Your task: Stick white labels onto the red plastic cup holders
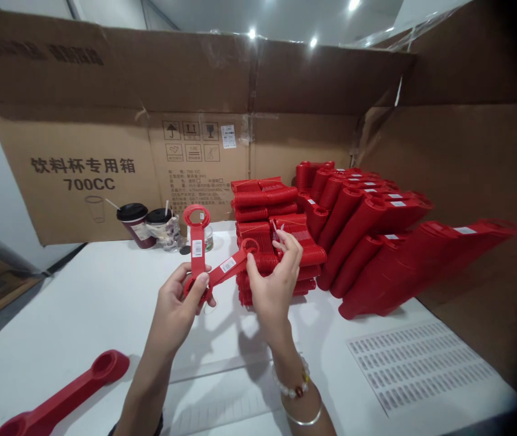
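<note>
My left hand point(177, 303) is closed on the lower end of a stack of red plastic two-ring straps point(198, 233), held upright with a white barcode label on its face. A second labelled strap point(224, 266) fans out from the same grip, slanting up to the right. At its far ring is my right hand point(276, 272), thumb against the ring and fingers curled; a small pale sliver shows by the index fingertip, too small to name. Just behind this hand rises a pile of bundled red straps point(265, 197).
More labelled red bundles point(367, 224) lean together at the right. A label sheet point(417, 363) lies front right; a red strap bundle point(65, 393) lies front left. Two lidded cups point(137, 227) stand at the back. Cardboard walls point(81, 139) enclose the white table's back and right.
</note>
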### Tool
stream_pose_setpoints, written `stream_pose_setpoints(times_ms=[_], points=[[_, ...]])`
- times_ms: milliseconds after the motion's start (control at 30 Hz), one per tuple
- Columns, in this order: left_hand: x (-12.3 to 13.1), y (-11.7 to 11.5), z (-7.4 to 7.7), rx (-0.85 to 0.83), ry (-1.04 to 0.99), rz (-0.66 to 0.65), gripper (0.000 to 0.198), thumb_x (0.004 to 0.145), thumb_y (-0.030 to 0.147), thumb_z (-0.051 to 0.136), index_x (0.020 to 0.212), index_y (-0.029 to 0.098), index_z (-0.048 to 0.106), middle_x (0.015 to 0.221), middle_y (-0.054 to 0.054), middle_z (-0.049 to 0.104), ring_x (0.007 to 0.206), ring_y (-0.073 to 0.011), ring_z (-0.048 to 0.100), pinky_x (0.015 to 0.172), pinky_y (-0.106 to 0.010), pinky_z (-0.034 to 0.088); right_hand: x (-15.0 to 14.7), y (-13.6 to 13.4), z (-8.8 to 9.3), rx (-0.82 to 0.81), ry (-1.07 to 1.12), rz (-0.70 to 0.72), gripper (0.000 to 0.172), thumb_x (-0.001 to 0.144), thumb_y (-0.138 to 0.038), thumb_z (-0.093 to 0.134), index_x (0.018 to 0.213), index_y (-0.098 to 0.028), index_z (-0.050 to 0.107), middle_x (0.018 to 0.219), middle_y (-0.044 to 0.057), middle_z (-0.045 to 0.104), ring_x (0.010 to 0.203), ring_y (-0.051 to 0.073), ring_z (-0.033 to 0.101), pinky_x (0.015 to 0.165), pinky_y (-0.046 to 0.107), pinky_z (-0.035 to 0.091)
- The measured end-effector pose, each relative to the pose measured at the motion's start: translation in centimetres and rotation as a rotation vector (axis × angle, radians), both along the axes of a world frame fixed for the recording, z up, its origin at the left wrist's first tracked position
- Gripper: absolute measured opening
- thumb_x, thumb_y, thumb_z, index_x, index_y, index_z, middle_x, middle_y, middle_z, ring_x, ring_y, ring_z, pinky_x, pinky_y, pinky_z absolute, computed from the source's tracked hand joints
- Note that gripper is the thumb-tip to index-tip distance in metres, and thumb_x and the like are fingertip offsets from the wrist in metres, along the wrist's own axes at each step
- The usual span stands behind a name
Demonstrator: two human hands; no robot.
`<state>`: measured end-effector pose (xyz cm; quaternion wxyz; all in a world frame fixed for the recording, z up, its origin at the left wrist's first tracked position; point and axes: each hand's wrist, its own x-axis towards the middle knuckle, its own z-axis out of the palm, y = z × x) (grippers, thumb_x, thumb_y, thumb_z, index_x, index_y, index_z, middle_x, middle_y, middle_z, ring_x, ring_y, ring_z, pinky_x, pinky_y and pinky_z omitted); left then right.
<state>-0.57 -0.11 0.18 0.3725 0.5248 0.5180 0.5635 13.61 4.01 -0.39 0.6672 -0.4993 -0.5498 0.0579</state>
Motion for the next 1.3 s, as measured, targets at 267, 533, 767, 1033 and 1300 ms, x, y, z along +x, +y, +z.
stream_pose_setpoints(times_ms=[267, 533, 767, 1033, 1300], points=[[-0.1, 0.2, 0.0, 0.010, -0.009, -0.015, 0.034, 0.086, 0.047, 0.059, 0.100, 0.017, 0.053, 0.054, 0.001, 0.062, 0.045, -0.0089, 0.043, 0.044, -0.018, 0.033, -0.7, -0.2, 0.2, 0.129, 0.254, 0.124, 0.046, 0.085, -0.014, 0.058, 0.124, -0.026, 0.037, 0.125, 0.010, 0.044, 0.094, 0.017, 0.062, 0.095, 0.040, 0.048], [-0.1, 0.3, -0.3, -0.003, 0.043, -0.041, 0.045, 0.089, 0.048, 0.055, 0.123, 0.017, 0.053, 0.056, 0.002, 0.059, 0.048, -0.0104, 0.041, 0.046, -0.020, 0.034, -0.3, -0.4, 0.1, 0.068, 0.345, 0.273, 0.049, 0.086, -0.017, 0.054, 0.128, -0.027, 0.031, 0.130, 0.012, 0.039, 0.106, 0.020, 0.062, 0.099, 0.044, 0.047], [0.2, 0.1, 0.4, -0.033, 0.181, -0.320, 0.037, 0.091, 0.042, 0.053, 0.116, 0.017, 0.061, 0.065, 0.000, 0.057, 0.056, -0.0113, 0.049, 0.051, -0.021, 0.038, 1.0, -0.7, 0.4, 0.025, 0.243, 0.264, 0.055, 0.082, -0.013, 0.054, 0.130, -0.027, 0.032, 0.131, 0.011, 0.043, 0.106, 0.021, 0.063, 0.098, 0.042, 0.047], [0.5, -0.1, 0.4, -0.097, 0.316, -0.521, 0.035, 0.092, 0.040, 0.051, 0.116, 0.018, 0.063, 0.074, -0.002, 0.061, 0.064, -0.0138, 0.052, 0.061, -0.024, 0.043, 1.6, -0.8, 0.7, 0.010, 0.280, 0.331, 0.051, 0.083, -0.014, 0.052, 0.129, -0.026, 0.034, 0.131, 0.011, 0.045, 0.110, 0.019, 0.060, 0.094, 0.038, 0.050], [0.2, 1.3, -0.3, -0.159, 0.041, -0.292, 0.054, 0.085, 0.053, 0.056, 0.118, 0.011, 0.057, 0.052, 0.001, 0.055, 0.043, -0.0097, 0.039, 0.042, -0.020, 0.028, 3.0, -0.9, 1.3, -0.180, 0.338, 0.482, 0.043, 0.083, -0.023, 0.062, 0.120, -0.025, 0.039, 0.079, -0.004, 0.060, 0.076, 0.015, 0.059, 0.083, 0.034, 0.049]])
